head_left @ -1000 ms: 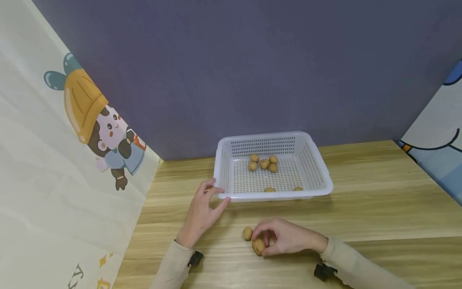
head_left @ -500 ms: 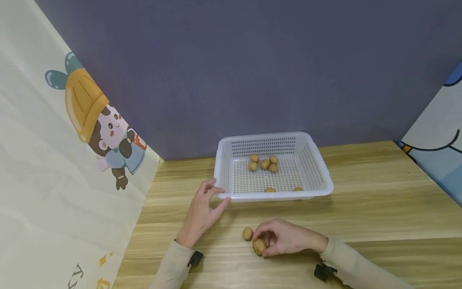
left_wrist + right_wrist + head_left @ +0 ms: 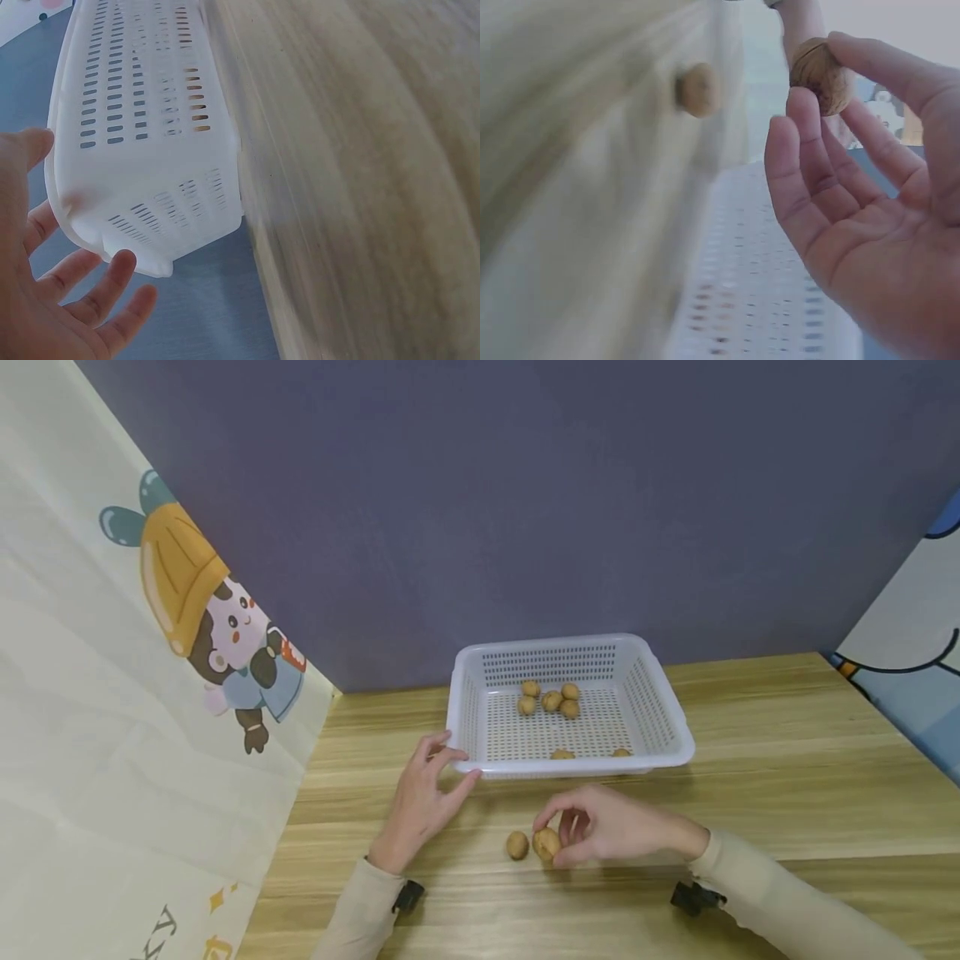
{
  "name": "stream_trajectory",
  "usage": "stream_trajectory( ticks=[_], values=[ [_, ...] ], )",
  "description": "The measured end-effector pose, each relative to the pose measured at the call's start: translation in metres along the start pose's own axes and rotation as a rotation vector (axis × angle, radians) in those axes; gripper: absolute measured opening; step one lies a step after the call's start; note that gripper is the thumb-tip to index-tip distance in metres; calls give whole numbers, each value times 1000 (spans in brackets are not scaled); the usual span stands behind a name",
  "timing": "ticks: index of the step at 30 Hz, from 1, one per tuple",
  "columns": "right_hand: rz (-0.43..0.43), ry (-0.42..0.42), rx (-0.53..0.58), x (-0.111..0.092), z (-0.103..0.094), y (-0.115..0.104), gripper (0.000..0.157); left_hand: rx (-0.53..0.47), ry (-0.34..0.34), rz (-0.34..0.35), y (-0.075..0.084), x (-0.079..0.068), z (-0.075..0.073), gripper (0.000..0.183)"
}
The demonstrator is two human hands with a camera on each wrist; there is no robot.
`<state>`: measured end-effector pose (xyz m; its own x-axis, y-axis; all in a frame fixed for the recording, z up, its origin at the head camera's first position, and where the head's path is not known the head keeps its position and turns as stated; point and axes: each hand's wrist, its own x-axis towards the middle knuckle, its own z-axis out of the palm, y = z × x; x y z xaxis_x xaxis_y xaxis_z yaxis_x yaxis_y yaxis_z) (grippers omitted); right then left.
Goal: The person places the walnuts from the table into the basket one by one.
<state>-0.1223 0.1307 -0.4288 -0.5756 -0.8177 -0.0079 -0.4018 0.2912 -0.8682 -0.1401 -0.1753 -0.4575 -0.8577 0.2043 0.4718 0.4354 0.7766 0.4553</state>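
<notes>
My right hand (image 3: 618, 822) pinches a walnut (image 3: 547, 844) between thumb and fingertips, just above the table in the head view. The same held walnut (image 3: 822, 76) is seen closely in the right wrist view. Just left of it, a second walnut (image 3: 517, 845) lies on the table. My left hand (image 3: 420, 802) holds the near left corner of a white plastic basket (image 3: 570, 768), thumb and fingers at the rim. The left wrist view has that basket (image 3: 142, 172) with the fingers curled about its corner. Several walnuts (image 3: 552, 701) lie in the basket, some partly hidden by its front wall.
The wood-grain table (image 3: 787, 777) meets a dark wall panel (image 3: 525, 510) right behind the basket. A white sheet with a cartoon figure (image 3: 240, 635) borders the left, and another printed sheet (image 3: 915, 652) borders the right.
My right hand has lifted the walnut and moved it a little away from me and to the right. The left hand stays at the basket's corner.
</notes>
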Motion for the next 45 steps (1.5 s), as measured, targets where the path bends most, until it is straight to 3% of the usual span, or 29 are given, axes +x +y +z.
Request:
stream_trajectory(
  ticks=[6,12,23,31,40,45],
  values=[
    [15,-7,15,4,-31,-23,37,2,22,20,0,0,0,30],
    [29,38,18,13,-65,-41,39,2,6,-5,0,-1,1,29],
    [27,96,17,47,-118,-55,45,9,26,8,1,0,1,29],
    [145,229,-12,74,-148,-42,49,0,9,1,1,1,1,31],
    [265,378,-27,98,-168,-9,50,-8,-3,-13,1,1,1,31],
    [316,424,33,104,-172,11,52,-1,-7,-15,0,1,0,32]
  ],
)
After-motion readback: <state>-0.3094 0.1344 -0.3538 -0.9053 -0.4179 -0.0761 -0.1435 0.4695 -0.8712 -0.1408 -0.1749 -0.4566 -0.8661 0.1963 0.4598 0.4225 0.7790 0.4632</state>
